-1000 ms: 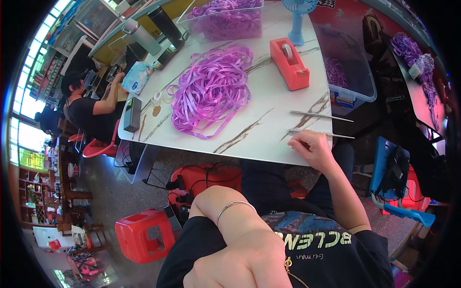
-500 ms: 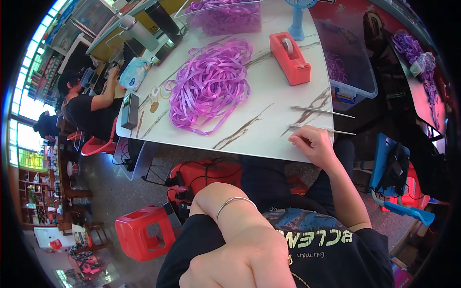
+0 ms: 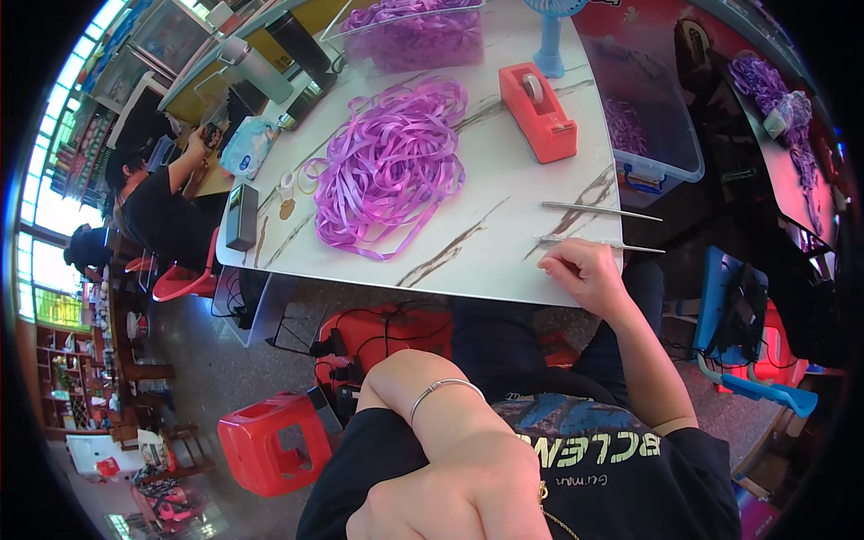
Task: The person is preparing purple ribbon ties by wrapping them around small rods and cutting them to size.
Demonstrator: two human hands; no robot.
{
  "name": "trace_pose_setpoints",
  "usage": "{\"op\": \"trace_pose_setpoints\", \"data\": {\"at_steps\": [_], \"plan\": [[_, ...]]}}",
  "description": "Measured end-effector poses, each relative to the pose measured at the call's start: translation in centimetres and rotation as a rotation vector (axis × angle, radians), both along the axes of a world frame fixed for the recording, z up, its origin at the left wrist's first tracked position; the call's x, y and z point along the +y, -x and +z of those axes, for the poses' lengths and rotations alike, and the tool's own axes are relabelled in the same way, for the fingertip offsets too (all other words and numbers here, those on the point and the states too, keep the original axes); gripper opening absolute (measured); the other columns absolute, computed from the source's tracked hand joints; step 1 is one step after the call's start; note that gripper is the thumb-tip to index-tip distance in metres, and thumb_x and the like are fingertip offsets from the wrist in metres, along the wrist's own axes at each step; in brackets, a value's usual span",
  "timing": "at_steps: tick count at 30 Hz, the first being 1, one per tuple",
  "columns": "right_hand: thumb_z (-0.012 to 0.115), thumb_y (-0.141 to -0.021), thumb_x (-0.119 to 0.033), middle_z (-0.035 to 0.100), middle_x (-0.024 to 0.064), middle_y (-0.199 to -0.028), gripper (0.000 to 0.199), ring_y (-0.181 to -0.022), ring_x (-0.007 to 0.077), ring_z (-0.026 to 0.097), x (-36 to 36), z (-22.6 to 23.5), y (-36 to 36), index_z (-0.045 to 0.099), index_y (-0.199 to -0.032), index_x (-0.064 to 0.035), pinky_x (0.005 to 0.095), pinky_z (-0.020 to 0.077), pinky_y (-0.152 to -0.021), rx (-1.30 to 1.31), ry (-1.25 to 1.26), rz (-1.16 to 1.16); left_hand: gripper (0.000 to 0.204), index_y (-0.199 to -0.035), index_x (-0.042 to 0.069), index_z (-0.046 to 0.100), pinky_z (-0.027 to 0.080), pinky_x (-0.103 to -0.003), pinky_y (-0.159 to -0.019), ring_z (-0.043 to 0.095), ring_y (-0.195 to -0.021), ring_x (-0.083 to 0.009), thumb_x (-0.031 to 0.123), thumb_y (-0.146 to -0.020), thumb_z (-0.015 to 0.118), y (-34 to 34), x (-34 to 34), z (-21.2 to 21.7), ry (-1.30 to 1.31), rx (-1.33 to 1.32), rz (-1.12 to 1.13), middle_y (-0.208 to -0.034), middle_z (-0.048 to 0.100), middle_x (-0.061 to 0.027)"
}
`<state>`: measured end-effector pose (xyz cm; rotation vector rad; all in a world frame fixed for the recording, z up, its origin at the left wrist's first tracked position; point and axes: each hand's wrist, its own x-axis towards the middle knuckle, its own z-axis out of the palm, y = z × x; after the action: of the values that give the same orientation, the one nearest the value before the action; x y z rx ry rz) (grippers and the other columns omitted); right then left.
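My right hand (image 3: 587, 274) rests on the near right edge of the white marbled table (image 3: 513, 261), fingers curled in and nothing seen between them. Just past its knuckles lies a slim pointed metal tool (image 3: 641, 248), partly hidden by the hand. A second slim metal tool (image 3: 601, 211) lies a little farther off, its tip over the table's edge. My left hand (image 3: 450, 493) is raised close to the camera with its back showing, and its fingers are out of sight. A loose heap of purple ribbon (image 3: 391, 166) lies on the table, apart from both hands.
Beyond the heap stand a clear bin of purple ribbon (image 3: 412, 40), a red tape dispenser (image 3: 538, 112) and a blue fan (image 3: 549, 45). At left are a grey box (image 3: 241, 218), a tissue pack (image 3: 249, 147) and a seated person (image 3: 162, 211). A red stool (image 3: 274, 443) stands on the floor.
My view has shifted slightly. The seated person at the left has moved their arm and leaned. My hands have kept nearly the same places.
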<state>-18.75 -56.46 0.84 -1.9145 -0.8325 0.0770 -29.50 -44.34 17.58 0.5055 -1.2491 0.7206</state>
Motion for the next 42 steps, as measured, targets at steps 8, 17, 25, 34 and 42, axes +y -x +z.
{"op": "trace_pose_setpoints", "data": {"at_steps": [8,17,25,34,42], "plan": [[0.064,-0.077,-0.005,0.057,0.0087,-0.065,0.007,-0.055,0.0154,0.052,-0.1,-0.2,0.0,0.062,-0.076,0.0019,0.0257,0.0394,-0.05,0.005,0.021,0.002,0.045,-0.044,0.017,0.036,0.048,-0.02,-0.047,0.041,-0.036,-0.0056,0.003,-0.086,0.043,1.0,-2.2,1.0,0.337,0.177,0.047,-0.043,0.038,0.006],[0.064,-0.077,-0.008,0.056,0.011,-0.064,0.011,-0.053,0.0209,0.052,0.0,-0.4,0.0,0.06,-0.074,0.0018,0.029,0.0401,-0.049,0.006,0.004,-0.008,0.05,-0.047,0.019,0.024,0.037,-0.013,-0.041,0.033,-0.037,-0.0034,-0.001,-0.07,0.063,3.9,-5.3,4.2,0.725,0.952,0.409,-0.046,0.03,0.0084],[0.064,-0.077,-0.007,0.057,0.0111,-0.065,0.011,-0.054,0.0205,0.053,0.4,-0.1,0.1,0.06,-0.075,0.0026,0.0286,0.0406,-0.05,-0.007,-0.016,0.01,0.044,-0.05,0.015,0.034,0.034,-0.014,-0.045,0.037,-0.044,-0.0042,0.01,-0.072,0.072,5.7,-3.7,0.5,0.945,0.781,0.159,-0.053,0.035,0.0062],[0.064,-0.077,-0.006,0.057,0.0098,-0.065,0.009,-0.055,0.018,0.053,0.0,-0.1,0.0,0.061,-0.076,0.002,0.0275,0.0411,-0.051,0.016,0.017,0.008,0.005,-0.088,0.01,0.042,0.045,-0.034,-0.083,0.047,-0.085,-0.0139,0.006,-0.09,0.043,-5.0,4.7,-7.8,0.211,0.934,-0.171,-0.085,0.044,-0.0018],[0.065,-0.077,-0.007,0.058,0.0115,-0.065,0.011,-0.055,0.0207,0.054,0.0,-0.1,-0.1,0.06,-0.075,0.0028,0.0286,0.0417,-0.051,0.021,-0.001,0.001,0.026,-0.092,0.011,0.042,0.044,-0.025,-0.088,0.048,-0.102,-0.0144,-0.01,-0.08,0.05,-5.5,5.3,-9.9,0.216,1.207,-0.059,-0.096,0.044,-0.0018]]}}
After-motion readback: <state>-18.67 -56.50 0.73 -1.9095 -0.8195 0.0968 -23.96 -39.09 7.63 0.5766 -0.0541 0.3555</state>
